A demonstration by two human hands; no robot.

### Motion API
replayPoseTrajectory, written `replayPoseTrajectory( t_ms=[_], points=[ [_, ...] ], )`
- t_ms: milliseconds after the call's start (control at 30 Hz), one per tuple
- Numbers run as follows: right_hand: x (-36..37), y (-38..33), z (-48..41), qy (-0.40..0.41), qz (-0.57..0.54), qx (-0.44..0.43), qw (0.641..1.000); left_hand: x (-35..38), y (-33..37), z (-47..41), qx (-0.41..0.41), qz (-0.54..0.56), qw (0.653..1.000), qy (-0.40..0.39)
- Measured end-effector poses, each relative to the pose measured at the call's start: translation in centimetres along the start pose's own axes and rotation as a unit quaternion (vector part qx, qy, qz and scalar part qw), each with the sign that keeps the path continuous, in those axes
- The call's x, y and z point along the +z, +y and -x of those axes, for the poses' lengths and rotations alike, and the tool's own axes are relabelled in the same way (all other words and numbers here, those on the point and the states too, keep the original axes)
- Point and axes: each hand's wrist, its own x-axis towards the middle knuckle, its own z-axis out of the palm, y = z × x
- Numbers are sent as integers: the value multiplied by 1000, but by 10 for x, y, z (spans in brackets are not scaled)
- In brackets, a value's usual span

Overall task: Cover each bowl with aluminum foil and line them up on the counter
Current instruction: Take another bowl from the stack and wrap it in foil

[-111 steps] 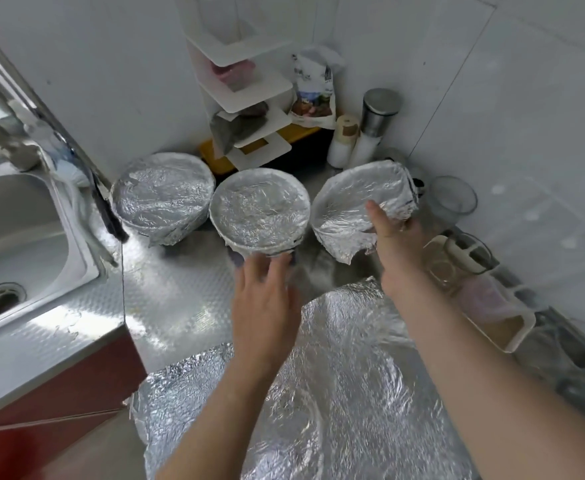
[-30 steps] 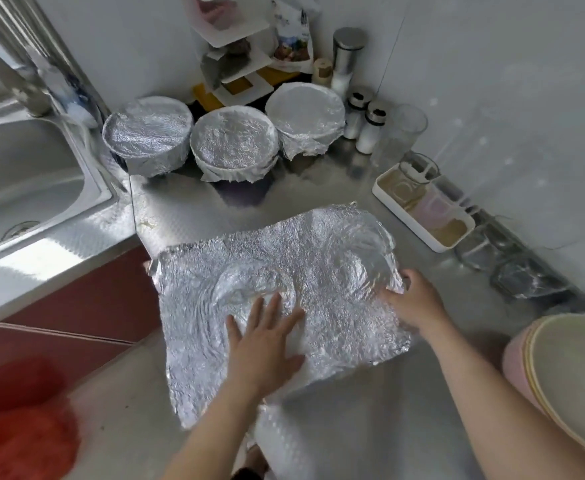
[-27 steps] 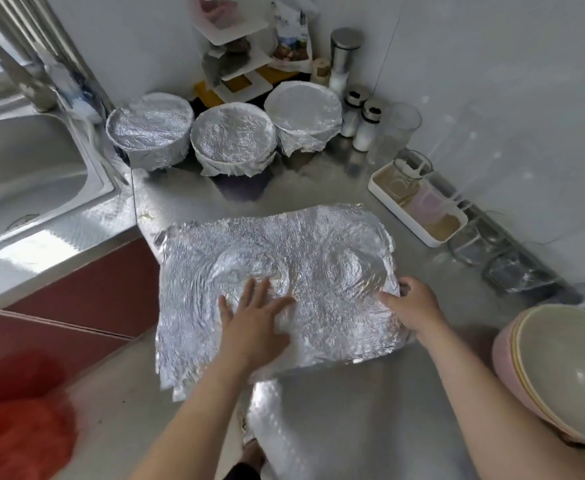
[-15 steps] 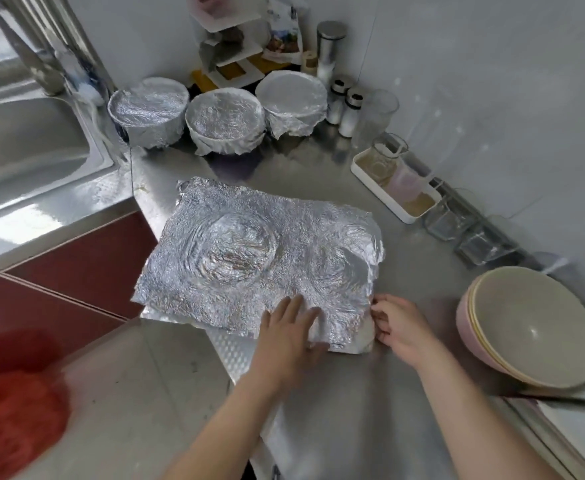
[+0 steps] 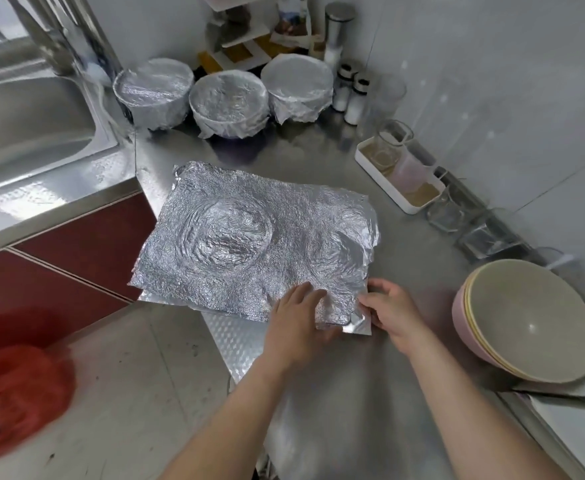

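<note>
Three foil-covered bowls stand in a row at the back of the steel counter: left bowl [image 5: 154, 91], middle bowl [image 5: 229, 102], right bowl [image 5: 297, 87]. A crumpled stack of foil sheets [image 5: 253, 237] with round bowl imprints lies flat in the counter's middle. My left hand [image 5: 296, 327] presses flat on the stack's near right part. My right hand [image 5: 389, 311] pinches the near right corner of the foil. A stack of bare bowls [image 5: 526, 320], pink outside and beige inside, sits at the right.
A sink [image 5: 24, 109] lies at the left. A white tray with glasses [image 5: 400, 171] and glass jars [image 5: 485, 233] line the right wall. Shakers [image 5: 353, 95] and a shelf rack [image 5: 239, 32] stand in the back corner. A red bag [image 5: 10, 396] is on the floor.
Both hands left the covered bowls and came back to the foil stack. My left hand slid to the near right part, and my right hand took hold of the corner. The view shifted right.
</note>
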Motion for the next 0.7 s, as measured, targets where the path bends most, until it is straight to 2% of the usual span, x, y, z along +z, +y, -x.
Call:
replayPoseTrajectory(
  t_ms=[67, 267, 333, 400, 467, 533, 633, 700],
  points=[
    [-1, -4, -6, 7, -1, -13, 1000, -2, -2, -5, -4, 0, 1000, 13],
    [-2, -9, -23, 52, -29, -24, 998, 0, 11, -15, 16, -94, 995, 39],
    [-3, -10, -24, 86, 51, -47, 994, 4, 12, -18, 28, -99, 992, 74],
    [-6, -7, -23, 109, 219, -108, 964, 6, 12, -21, 22, -83, 992, 94],
    [-10, -3, -19, 106, 360, -203, 904, 4, 11, -21, 12, -67, 991, 113],
    [-12, -5, -12, 102, 454, -253, 848, -2, 13, -19, 28, -50, 988, 144],
    [-11, -15, -7, 122, 499, -302, 803, -18, 13, -14, 92, -27, 978, 184],
    [-12, -27, -9, 138, 487, -344, 791, -30, 13, -6, 131, 2, 971, 202]
  ],
)
